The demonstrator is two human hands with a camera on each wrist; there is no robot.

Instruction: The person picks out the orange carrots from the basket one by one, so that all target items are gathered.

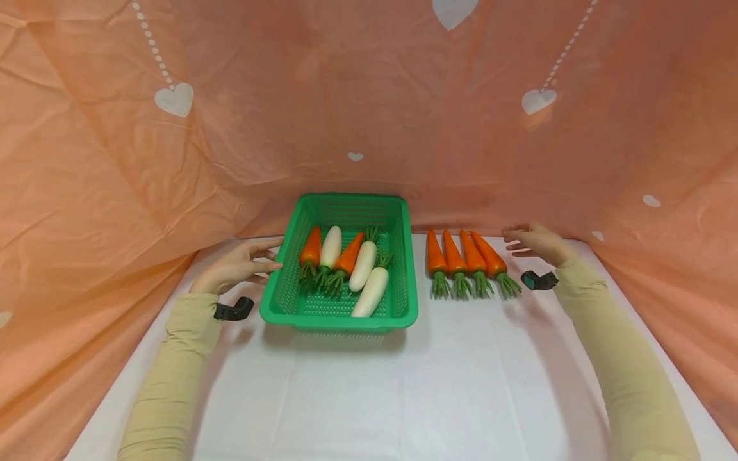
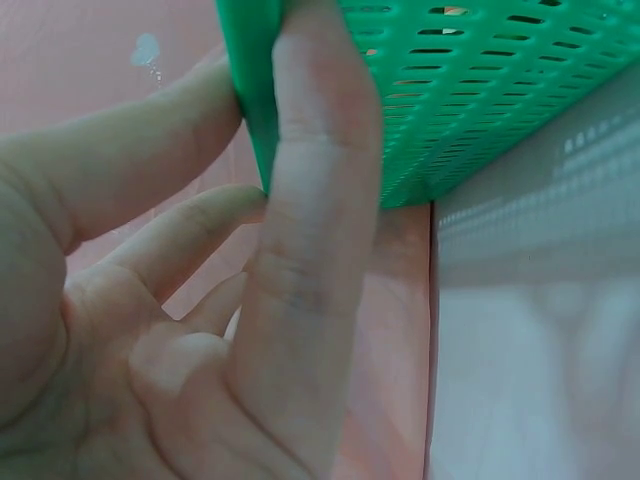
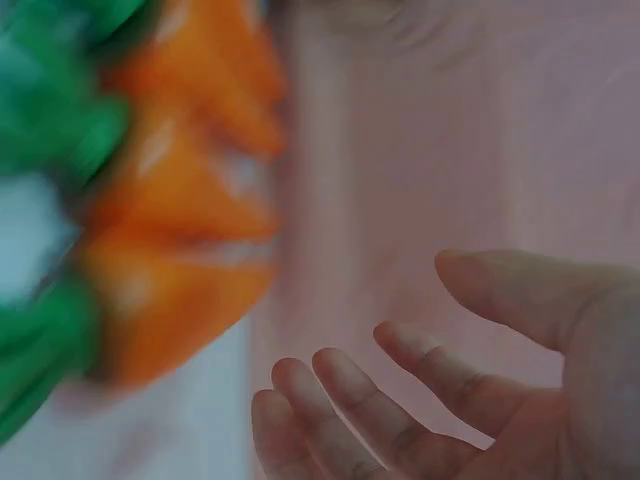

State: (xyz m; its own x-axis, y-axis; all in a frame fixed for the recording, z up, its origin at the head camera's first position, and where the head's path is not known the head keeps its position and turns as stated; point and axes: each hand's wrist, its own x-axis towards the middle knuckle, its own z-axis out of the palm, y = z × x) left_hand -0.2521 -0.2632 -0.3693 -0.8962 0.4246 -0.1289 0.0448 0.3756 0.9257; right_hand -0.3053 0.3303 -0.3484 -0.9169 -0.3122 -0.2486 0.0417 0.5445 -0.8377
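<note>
On my feed, a peach-orange sheet walls in the work area behind and down both sides, creased and gathered into folds. White hearts are scattered over it (two hang from dotted lines, rather like strung beads). I see a white tabletop with faint creases, its far edge meeting the sheet. The light looks soft to me, leaving the sheet brighter orange at the left and duskier pink across the back.
</note>
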